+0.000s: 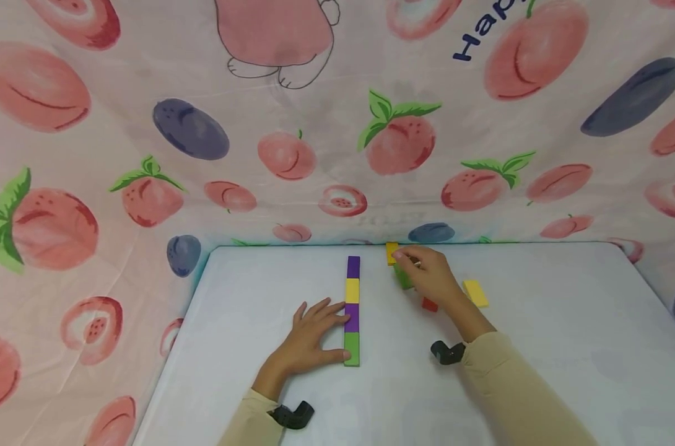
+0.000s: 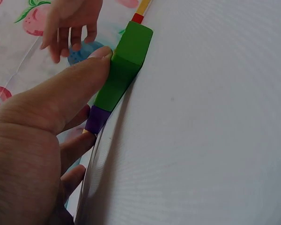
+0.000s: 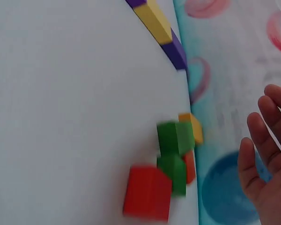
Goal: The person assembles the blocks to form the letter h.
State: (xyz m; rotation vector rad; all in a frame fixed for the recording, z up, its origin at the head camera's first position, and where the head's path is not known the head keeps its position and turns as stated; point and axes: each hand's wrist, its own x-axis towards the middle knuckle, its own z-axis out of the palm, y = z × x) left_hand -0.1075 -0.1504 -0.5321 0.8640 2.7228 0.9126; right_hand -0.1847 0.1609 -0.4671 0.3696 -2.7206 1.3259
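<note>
Four colours aside, a straight row of blocks lies on the white table: a green block (image 1: 351, 350) nearest, then a purple block (image 1: 353, 319), a yellow block (image 1: 352, 291) and another purple block (image 1: 353, 267). Beside the row, my left hand (image 1: 309, 344) has its fingers spread; the thumb touches the green block and fingertips touch the nearer purple one. My right hand (image 1: 435, 275) hovers over loose blocks, its fingers loosely bent and holding nothing in the right wrist view. Beneath it are green blocks (image 3: 172, 173), a red block (image 3: 147, 192) and an orange block (image 3: 192, 126).
A loose yellow block (image 1: 475, 293) lies right of my right forearm. Behind the white table (image 1: 248, 291) hangs a fruit-patterned cloth (image 1: 326, 111), meeting its back edge. Black wrist mounts (image 1: 293, 415) sit at both sleeves.
</note>
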